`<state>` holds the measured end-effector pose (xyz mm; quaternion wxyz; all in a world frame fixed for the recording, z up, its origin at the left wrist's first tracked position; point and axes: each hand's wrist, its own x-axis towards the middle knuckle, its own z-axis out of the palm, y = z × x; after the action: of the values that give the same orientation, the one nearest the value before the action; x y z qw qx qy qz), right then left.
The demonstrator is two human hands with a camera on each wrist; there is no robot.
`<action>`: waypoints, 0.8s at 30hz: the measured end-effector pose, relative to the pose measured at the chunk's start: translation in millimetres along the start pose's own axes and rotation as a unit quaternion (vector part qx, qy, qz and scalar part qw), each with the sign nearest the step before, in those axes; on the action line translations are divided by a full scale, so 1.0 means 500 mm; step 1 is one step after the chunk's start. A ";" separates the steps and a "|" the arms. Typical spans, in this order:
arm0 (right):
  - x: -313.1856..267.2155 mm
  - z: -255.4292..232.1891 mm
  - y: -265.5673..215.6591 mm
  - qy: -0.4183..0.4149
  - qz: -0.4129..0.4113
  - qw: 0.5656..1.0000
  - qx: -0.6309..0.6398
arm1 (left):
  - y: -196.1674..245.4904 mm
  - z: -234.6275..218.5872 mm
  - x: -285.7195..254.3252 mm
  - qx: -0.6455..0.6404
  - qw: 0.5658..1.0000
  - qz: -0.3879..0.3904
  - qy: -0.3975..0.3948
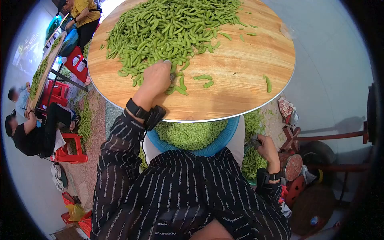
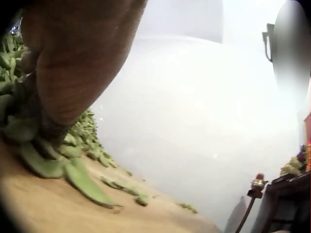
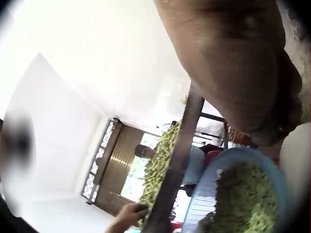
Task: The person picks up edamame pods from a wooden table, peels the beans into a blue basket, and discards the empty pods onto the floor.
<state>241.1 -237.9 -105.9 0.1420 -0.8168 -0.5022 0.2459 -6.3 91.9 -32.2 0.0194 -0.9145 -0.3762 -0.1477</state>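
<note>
A heap of green soybean pods (image 1: 172, 28) covers the far left of the round wooden table (image 1: 240, 80). My left hand (image 1: 157, 78) reaches down into the near edge of that heap, its fingers bent among the pods. A dark cover shows on its thumb. Several pods (image 2: 87, 184) lie beside its fingertips in the left wrist view. My right hand (image 1: 269, 149) hangs low at my right side, over more pods or shells (image 1: 254, 162). Something greyish shows at its fingertips; I cannot tell whether it holds anything. Shelled green beans (image 1: 192, 134) fill the blue basin (image 1: 222, 145) at my lap.
At the left, people (image 1: 30, 128) sit at another table (image 1: 44, 72) strewn with pods, near red stools (image 1: 72, 148). Loose pods (image 1: 85, 120) litter the floor. Wooden stand legs (image 1: 292, 138) and a patterned bag (image 1: 288, 110) are at the right.
</note>
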 end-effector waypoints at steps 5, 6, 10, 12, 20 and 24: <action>0.030 -0.020 -0.117 -0.006 -0.078 0.961 0.265 | -0.006 0.006 0.001 0.033 0.999 0.043 0.001; 0.040 -0.025 -0.148 -0.006 -0.078 0.960 0.267 | -0.002 -0.003 -0.005 0.035 0.998 0.045 0.001; 0.086 -0.032 -0.289 -0.027 -0.104 0.859 0.500 | 0.050 -0.063 -0.061 -0.068 0.988 0.104 0.092; 0.112 -0.023 -0.326 -0.071 -0.119 0.821 0.554 | 0.083 -0.073 -0.093 -0.136 0.981 0.108 0.081; 0.114 -0.011 -0.375 -0.134 -0.110 0.728 0.663 | 0.120 -0.058 -0.162 -0.244 0.952 0.167 0.071; 0.116 -0.007 -0.371 -0.118 -0.106 0.734 0.661 | 0.126 -0.054 -0.166 -0.223 0.958 0.169 0.068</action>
<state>125.7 -101.6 -29.4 0.6104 -0.4231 -0.3095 0.5938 -25.5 -13.5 -25.1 -0.1351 -0.9335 -0.1717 -0.2842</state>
